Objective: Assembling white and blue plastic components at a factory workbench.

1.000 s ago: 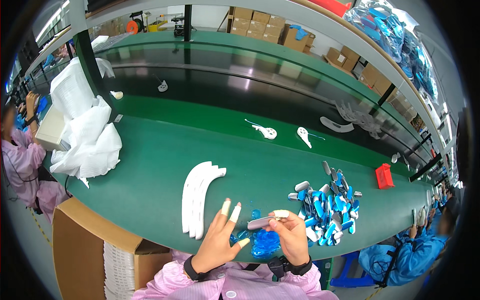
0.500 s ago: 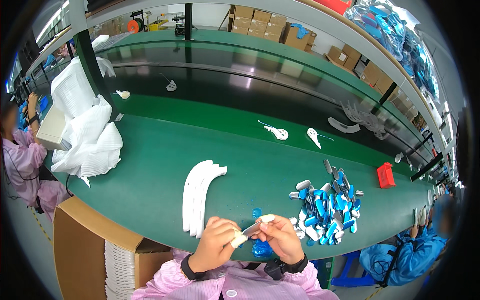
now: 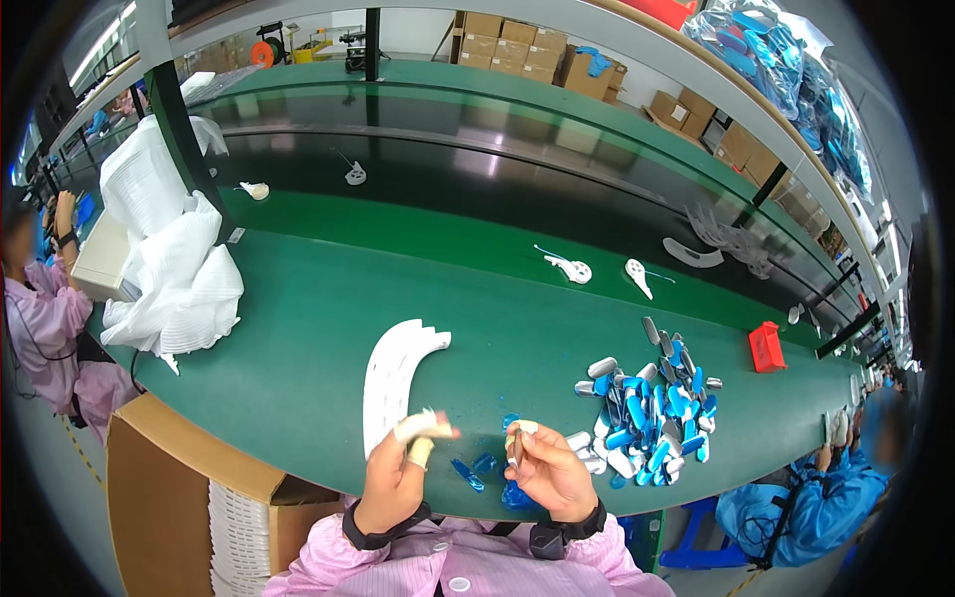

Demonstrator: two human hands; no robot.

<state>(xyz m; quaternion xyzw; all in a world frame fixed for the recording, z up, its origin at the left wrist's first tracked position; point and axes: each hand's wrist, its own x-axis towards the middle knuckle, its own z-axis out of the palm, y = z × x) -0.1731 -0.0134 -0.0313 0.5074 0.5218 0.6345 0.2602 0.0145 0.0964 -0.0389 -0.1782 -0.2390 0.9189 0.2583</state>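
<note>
My right hand (image 3: 552, 473) pinches a small silver oval cap (image 3: 517, 448) between thumb and fingers, edge-on to me. To its left, my left hand (image 3: 396, 483) is lifted over the bench with thumb and fingers apart; the fingertips are blurred and I see nothing held in them. Both hands wear pale finger cots. Between the hands lies a strip of blue film (image 3: 467, 476), with more crumpled blue film (image 3: 517, 497) beside my right hand. A heap of silver and blue oval caps (image 3: 652, 413) is to the right. White curved strips (image 3: 391, 373) lie beyond my left hand.
White parts with thin blue tails (image 3: 570, 269) sit on the dark green conveyor (image 3: 448, 214). A red bin (image 3: 766, 347) stands at the right. White foam wrap (image 3: 184, 269) is piled at left, above an open cardboard box (image 3: 164, 478). Co-workers sit at both sides.
My left hand has drawn away leftward from the cap, leaving it in my right hand. A blue film strip now lies between the hands. Parts on the conveyor have shifted right.
</note>
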